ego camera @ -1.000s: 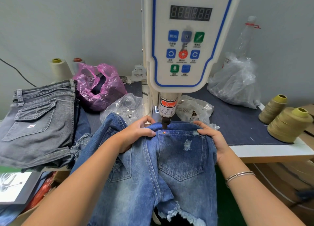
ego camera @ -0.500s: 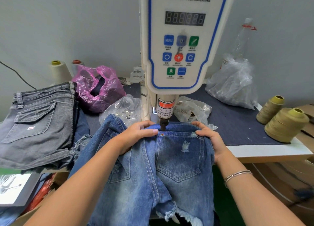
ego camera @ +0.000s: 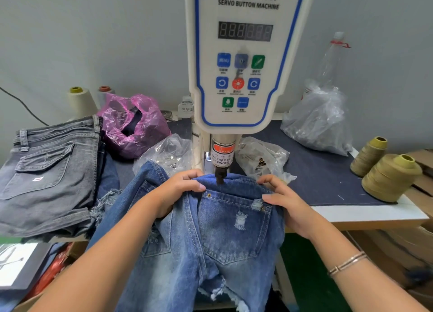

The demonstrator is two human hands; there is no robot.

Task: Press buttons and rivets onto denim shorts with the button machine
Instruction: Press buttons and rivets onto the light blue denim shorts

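Blue denim shorts [ego camera: 225, 236] lie with the back pocket facing up under the white servo button machine [ego camera: 241, 60]. The machine's dark punch [ego camera: 220, 178] sits on the waistband above the pocket. A small rivet [ego camera: 209, 195] shows at the pocket's upper left corner and another rivet [ego camera: 263, 208] at its upper right corner. My left hand [ego camera: 180, 189] grips the waistband left of the punch. My right hand [ego camera: 281, 199] grips the fabric right of the punch, thumb by the right rivet.
Grey denim shorts [ego camera: 46, 175] are stacked at the left. A pink bag [ego camera: 136, 126] and clear bags of metal parts [ego camera: 168, 154] [ego camera: 260, 157] [ego camera: 318, 124] flank the machine. Thread cones [ego camera: 389, 175] stand at the right on the dark mat [ego camera: 328, 182].
The shorts have shifted toward me, so the left pocket rivet now lies in front of the punch instead of under it. Both hands kept their hold and moved with the fabric.
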